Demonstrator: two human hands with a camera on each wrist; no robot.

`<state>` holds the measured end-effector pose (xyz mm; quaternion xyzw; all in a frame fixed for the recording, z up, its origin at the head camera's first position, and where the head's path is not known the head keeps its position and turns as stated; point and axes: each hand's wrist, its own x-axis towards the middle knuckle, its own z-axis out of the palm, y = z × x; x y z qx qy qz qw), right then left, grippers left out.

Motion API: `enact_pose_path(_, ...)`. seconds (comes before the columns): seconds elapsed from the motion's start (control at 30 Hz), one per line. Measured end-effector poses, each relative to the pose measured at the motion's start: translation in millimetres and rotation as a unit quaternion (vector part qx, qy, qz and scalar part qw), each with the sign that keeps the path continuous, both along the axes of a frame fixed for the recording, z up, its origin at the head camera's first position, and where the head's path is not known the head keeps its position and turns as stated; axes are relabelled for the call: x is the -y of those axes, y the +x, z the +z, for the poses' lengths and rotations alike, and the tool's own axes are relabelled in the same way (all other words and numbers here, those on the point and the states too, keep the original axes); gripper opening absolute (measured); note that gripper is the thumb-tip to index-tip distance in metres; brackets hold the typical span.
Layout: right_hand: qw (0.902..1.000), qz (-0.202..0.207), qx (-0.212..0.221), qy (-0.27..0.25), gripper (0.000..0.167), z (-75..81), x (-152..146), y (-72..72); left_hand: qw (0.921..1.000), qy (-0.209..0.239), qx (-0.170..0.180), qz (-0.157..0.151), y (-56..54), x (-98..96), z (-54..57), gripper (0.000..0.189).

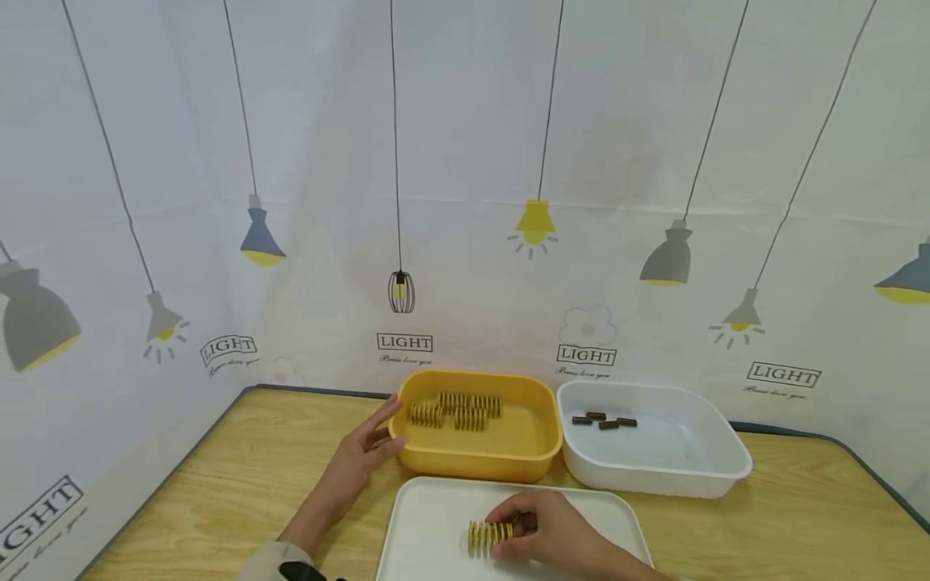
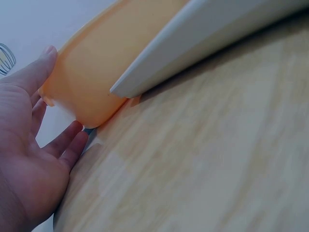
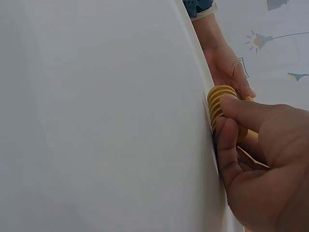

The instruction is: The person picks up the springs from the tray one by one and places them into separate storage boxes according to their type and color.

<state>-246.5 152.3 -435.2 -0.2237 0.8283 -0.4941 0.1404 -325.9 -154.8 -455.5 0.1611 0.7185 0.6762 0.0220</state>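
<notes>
On the white tray (image 1: 425, 524), a yellow coil spring (image 1: 479, 536) lies on its side, pinched at its right end between the thumb and fingers of my right hand (image 1: 548, 532). The right wrist view shows the same grip, thumb on top of the coils. My left hand (image 1: 349, 468) rests against the left end of the yellow bin (image 1: 479, 461). Its fingers are spread, with the thumb against the bin's side in the left wrist view. Several similar springs (image 1: 471, 420) lie inside that bin, toward its left half.
To the right of the yellow bin stands a white bin (image 1: 654, 476) holding several short dark brown cylinders (image 1: 608, 424). Both bins sit behind the tray on a wood-grain table (image 1: 799, 516). A white curtain (image 1: 465, 161) printed with lamps hangs behind.
</notes>
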Motion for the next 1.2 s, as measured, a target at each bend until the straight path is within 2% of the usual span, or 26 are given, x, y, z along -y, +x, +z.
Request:
enact_pose_path(0.27,0.9999,0.003,-0.014,0.006,0.025,0.2,-2,-0.5,0.9999,0.012,0.001,0.0,-0.3,-1.0,-1.6,0.057)
enact_pose_path(0.6,0.999,0.011,-0.032,0.029,0.025,9.0,-3,-3.6,0.9999,0.01,0.011,0.005,0.8,-1.9,-0.2,0.056)
enact_pose_path(0.87,0.9969,0.012,-0.073,0.028,0.026,21.5,-6,-4.5,0.9999,0.008,0.007,0.005,0.2,-1.9,-0.6,0.056)
enact_pose_path(1.03,0.9979,0.009,-0.063,0.013,0.026,31.7,-8,-7.9,0.9999,0.011,0.0,0.003,-0.6,-1.4,-1.5,0.057)
enact_pose_path(1.2,0.9971,0.001,-0.072,0.025,0.028,38.6,-10,-13.8,0.9999,0.014,-0.004,0.001,-1.3,-1.7,-1.1,0.057)
